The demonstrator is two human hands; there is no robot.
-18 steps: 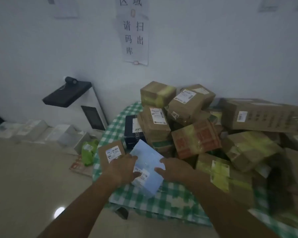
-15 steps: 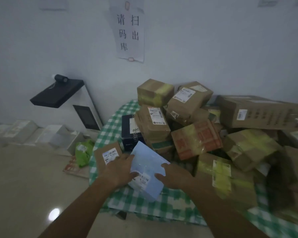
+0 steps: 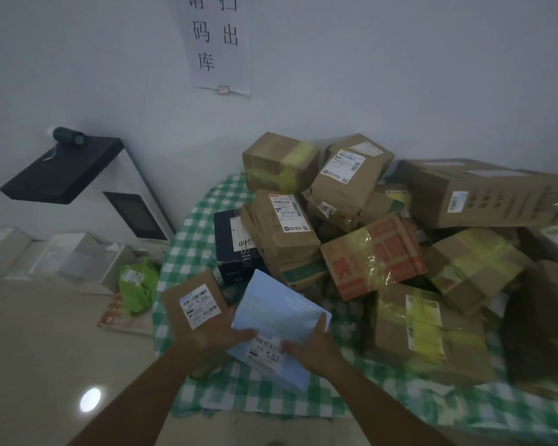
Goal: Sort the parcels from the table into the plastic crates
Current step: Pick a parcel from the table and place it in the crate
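Centre frame: left hand [image 3: 211,333] and right hand [image 3: 314,344] grip a flat pale-blue labelled parcel [image 3: 281,312] by opposite edges, above the green-checked table [image 3: 190,226] piled with brown cardboard boxes [image 3: 361,220].

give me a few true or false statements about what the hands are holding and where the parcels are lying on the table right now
1. Both hands grip one light blue flat mailer, the left hand on its left edge and the right hand on its right edge. True.
2. The mailer's white barcode label faces down, out of sight. False: it faces up, between the two hands.
3. The table wears a green and white checked cloth. True.
4. The dark navy box sits on top of the pile. False: it stands on the cloth at the pile's left edge.
5. A small flat brown cardboard parcel lies just left of the mailer. True.
6. The green plastic bag lies on the table. False: it lies left of the table.
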